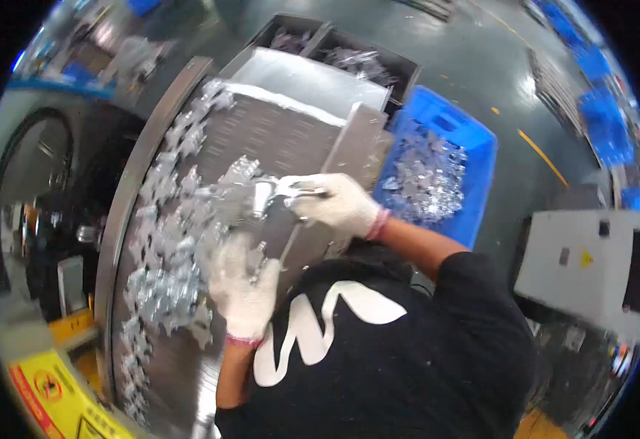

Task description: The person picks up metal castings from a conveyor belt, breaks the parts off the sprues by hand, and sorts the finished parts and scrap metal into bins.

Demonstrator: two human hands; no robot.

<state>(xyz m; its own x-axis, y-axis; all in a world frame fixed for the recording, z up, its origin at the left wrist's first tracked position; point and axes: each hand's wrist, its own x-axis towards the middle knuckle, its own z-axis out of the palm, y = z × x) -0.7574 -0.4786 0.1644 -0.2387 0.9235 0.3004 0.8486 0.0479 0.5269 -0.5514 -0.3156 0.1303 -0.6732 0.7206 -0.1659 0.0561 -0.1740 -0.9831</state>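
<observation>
Both of my hands wear white knitted gloves. My right hand is closed on a shiny metal part, above the right side of a metal work surface. Lower and to the left, my left hand hovers over or touches the pile; its fingers are spread but blurred, and nothing clear shows in them. Many small silvery metal parts lie in a long heap along the left side of the surface.
A blue crate full of silvery parts stands right of the work surface. Beyond the far edge are dark metal bins holding more parts. A raised metal rail runs along the left side. At the right stands a pale cabinet.
</observation>
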